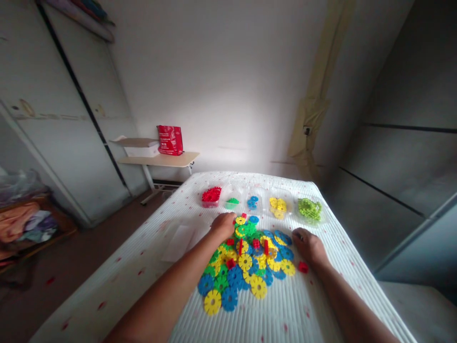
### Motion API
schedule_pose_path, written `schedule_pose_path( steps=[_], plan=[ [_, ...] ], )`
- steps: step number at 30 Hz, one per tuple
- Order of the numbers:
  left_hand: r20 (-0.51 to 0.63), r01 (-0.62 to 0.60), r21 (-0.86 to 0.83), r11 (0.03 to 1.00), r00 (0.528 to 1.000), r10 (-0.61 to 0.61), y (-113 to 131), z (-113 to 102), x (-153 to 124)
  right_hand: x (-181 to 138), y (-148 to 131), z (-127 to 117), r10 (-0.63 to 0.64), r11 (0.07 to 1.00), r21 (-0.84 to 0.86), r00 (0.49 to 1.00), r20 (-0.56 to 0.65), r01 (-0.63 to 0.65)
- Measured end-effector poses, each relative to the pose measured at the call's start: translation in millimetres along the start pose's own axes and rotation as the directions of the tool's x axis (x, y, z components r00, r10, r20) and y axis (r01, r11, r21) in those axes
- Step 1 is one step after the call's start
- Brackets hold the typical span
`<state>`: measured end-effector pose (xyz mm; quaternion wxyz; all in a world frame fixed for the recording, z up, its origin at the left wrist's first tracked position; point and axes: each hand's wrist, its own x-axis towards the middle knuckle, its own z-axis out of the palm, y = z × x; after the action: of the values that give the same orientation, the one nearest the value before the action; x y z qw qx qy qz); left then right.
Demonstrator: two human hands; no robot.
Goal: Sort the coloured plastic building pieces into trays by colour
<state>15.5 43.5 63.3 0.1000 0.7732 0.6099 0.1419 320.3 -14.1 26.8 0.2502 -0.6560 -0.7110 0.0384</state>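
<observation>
A loose pile of notched plastic discs in yellow, blue and green lies on the bed, with several small red pieces on top. At the pile's far left edge is my left hand, its fingers curled in beside the green and yellow discs; what they grip, if anything, is hidden. My right hand rests by the right edge, close to blue discs, fingers bent inward and their contents not visible. Just nearer than it, a single red piece lies apart from the pile.
Beyond the pile stand clear tubs holding red pieces, green pieces, blue discs, yellow discs and light green pieces. A clear lid or tray lies left. A side table carries a red bag.
</observation>
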Motion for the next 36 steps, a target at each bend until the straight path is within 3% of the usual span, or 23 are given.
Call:
schedule_pose_path(
  steps=[4,10,20,28,36],
  plan=[
    [0.014,0.016,0.022,1.000,1.000,-0.017,-2.6,9.9,5.5,-0.4,1.7,1.8,0.002,0.999,-0.032,1.000,0.001,-0.002],
    [-0.039,-0.013,0.032,0.999,0.999,0.015,-11.2,2.3,9.7,0.4,0.8,3.3,0.009,0.999,-0.045,1.000,0.003,-0.009],
    [-0.100,-0.077,0.001,0.997,0.992,0.077,28.5,20.6,26.0,0.0,8.4,11.5,-0.017,1.000,-0.013,0.997,-0.080,0.016],
    [-0.044,-0.087,0.038,0.996,0.995,0.089,32.1,33.8,33.1,0.7,6.5,9.9,-0.014,0.999,-0.029,0.997,-0.071,0.012],
    [-0.018,-0.202,-0.016,0.979,0.979,0.202,33.9,14.5,23.6,0.5,7.2,10.5,-0.016,0.999,-0.032,0.998,-0.062,0.014]
  ],
)
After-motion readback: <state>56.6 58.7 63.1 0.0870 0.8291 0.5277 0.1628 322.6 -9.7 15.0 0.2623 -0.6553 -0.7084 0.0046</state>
